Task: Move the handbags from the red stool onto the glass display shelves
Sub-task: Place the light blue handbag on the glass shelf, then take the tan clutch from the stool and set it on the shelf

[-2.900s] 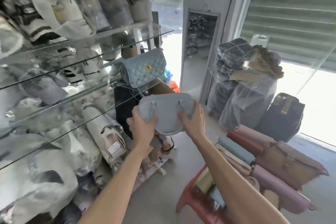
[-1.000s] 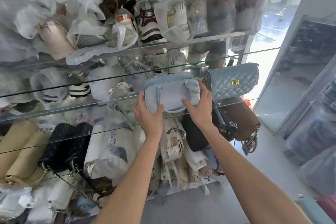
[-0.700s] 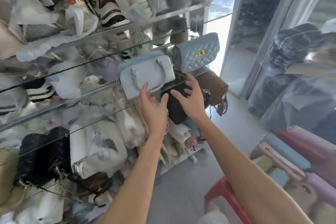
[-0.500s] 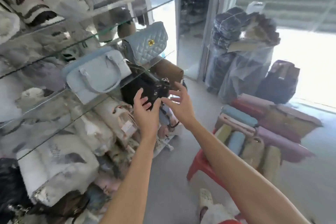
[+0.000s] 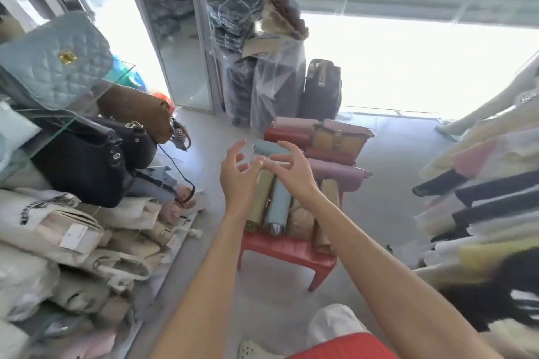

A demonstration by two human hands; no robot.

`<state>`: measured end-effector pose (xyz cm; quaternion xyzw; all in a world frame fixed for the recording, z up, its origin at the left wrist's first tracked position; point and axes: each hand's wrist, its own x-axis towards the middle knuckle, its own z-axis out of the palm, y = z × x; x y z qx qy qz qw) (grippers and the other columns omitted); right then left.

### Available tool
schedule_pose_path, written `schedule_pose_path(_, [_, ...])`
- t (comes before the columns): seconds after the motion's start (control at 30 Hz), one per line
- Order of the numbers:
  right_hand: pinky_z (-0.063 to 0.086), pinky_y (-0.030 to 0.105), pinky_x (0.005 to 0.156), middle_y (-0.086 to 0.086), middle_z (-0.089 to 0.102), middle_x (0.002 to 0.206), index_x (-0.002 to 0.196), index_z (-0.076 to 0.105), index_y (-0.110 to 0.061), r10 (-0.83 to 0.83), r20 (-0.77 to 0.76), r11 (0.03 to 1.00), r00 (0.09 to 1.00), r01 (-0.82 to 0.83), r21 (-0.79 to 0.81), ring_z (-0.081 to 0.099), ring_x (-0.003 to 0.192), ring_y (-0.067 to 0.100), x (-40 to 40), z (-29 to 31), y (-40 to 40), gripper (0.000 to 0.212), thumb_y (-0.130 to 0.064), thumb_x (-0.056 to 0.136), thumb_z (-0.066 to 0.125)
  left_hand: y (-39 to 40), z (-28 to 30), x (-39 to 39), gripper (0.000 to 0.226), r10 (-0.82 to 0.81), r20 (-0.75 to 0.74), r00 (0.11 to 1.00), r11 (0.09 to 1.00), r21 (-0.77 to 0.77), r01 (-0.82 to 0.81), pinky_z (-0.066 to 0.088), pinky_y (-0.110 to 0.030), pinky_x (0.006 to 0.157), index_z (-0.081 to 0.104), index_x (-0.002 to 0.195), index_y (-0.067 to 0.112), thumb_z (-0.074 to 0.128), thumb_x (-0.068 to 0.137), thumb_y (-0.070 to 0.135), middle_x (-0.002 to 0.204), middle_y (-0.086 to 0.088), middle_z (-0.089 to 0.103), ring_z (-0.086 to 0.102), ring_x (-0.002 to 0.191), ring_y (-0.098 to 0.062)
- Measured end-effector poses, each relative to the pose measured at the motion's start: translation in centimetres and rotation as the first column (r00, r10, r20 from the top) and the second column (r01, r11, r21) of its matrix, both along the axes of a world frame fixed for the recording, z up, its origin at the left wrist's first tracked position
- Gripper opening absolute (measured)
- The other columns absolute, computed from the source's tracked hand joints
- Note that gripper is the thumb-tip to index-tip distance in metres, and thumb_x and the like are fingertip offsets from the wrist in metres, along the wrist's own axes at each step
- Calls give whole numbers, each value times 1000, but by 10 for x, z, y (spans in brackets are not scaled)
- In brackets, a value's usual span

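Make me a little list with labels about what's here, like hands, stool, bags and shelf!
left hand: open, empty, above the stool
right hand: open, empty, above the stool
stool: red, on the floor, piled with bags
bags on stool: blue bag and tan bag side by side at the front; pink bag behind
shelf: glass, on the left
quilted bag: light blue, gold clasp, on the shelf
black bag: below that shelf

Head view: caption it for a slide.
Both empty hands, left and right, reach toward handbags stacked on the red stool.
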<state>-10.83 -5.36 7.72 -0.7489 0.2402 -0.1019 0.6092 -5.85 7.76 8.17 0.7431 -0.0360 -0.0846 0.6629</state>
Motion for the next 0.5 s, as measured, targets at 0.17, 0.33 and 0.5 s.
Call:
schedule_pose_path(0.17, [57,24,87,-6,76,114,130,66,-28,-54,-75,995,996,47,-92,72,99,5,-24,-25,-66,45,-31,91,86,-59,-33,-13,48,-92,-61,994,994,52,95,54,-23,86,55,133,43,72,93,23,123,2,63,64,97,-2])
schedule_pose_path(0.33, [57,24,91,-8,75,113,122,72,-24,-18,-179,998,984,6,-66,70,104,8,-39,-65,-134,39,-37,88,88,-122,-71,-31,49,-134,-174,976,982,111,155,46,-5,75,53,140,21,74,96,21,119,8,61,61,104,-5])
schedule_pose_path(0.5, [56,26,94,-8,70,120,124,67,-30,167,-285,985,944,-169,18,67,110,12,-35,-106,-195,38,-36,91,85,-178,-118,-51,42,23,-325,945,981,189,41,50,-34,97,55,131,28,76,94,33,110,6,62,62,105,-15])
